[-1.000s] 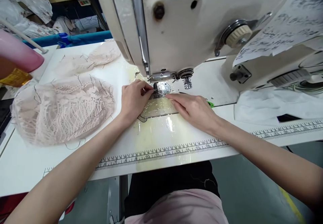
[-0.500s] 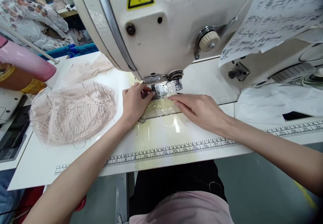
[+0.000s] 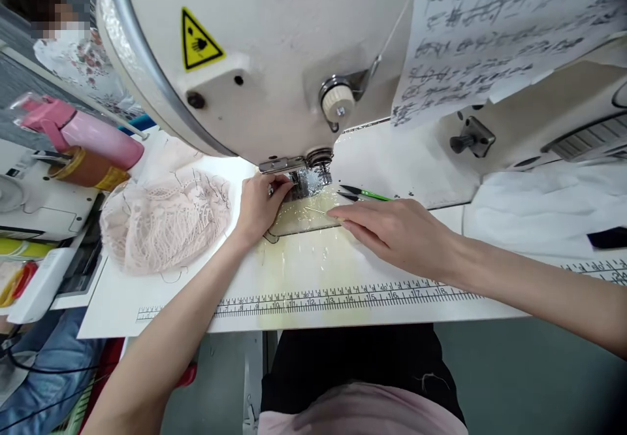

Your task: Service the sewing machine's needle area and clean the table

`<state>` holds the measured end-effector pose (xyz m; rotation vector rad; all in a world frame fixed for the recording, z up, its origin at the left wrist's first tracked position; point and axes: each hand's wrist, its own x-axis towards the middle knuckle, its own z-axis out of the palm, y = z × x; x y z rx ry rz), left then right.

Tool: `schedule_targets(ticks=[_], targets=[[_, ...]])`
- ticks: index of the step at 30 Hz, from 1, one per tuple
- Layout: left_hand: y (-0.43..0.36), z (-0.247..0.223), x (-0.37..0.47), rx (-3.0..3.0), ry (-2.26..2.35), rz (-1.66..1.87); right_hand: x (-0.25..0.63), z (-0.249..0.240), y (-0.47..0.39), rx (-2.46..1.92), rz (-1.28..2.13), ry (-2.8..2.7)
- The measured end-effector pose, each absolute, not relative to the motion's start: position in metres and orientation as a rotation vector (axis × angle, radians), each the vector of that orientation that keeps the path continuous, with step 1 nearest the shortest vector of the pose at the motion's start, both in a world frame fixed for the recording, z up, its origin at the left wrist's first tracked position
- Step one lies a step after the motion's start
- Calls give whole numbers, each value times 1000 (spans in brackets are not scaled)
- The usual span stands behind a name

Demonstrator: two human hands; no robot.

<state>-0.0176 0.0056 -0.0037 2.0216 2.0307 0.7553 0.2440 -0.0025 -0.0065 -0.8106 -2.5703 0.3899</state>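
My left hand (image 3: pixel 259 203) is at the sewing machine's (image 3: pixel 274 69) presser foot area, thumb and fingers pinched together; what they hold, if anything, cannot be made out. My right hand (image 3: pixel 396 229) is closed just right of the needle area. From its fingertips a thin, straight, pale needle-like piece (image 3: pixel 315 210) points left over the shiny machine bed. A green tool with two black pointed tips (image 3: pixel 368 193) shows behind my right hand; whether the hand holds it cannot be told. Left of my left hand lies a bundle of pale pink lace (image 3: pixel 166 223) with loose dark thread ends.
A ruler strip (image 3: pixel 313 301) runs along the table's front edge. White cloth (image 3: pixel 533 206) lies at the right, below a handwritten sheet (image 3: pixel 490 36). A pink bottle (image 3: pixel 98 134) and brown pot (image 3: pixel 88 167) stand left. Another person (image 3: pixel 83 63) is at the far left.
The view has shifted, showing more on the left. My right hand's fingertips and the pale piece have drawn away from my left fingers, toward me. More of the green tool shows.
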Motion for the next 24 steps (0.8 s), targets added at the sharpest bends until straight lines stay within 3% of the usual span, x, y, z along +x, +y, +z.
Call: schedule_targets(ticks=[10,14,17,21,24], targets=[[-1,5,-13,1857,2143,819,246,-18,-6,-741,219,-2508],[-60,42,-11,1699,2185,999,244,-24,-6,-731,102,-2451],[-138,59,-1,1501,1870,995,242,-25,-6,-673,-68,-2482],[-225,15,7,1199,1226,535,238,-24,-7,-639,-217,-2476],[-238,-46,-2,1022,1362,511,236,-22,-9,-659,-194,-2493]])
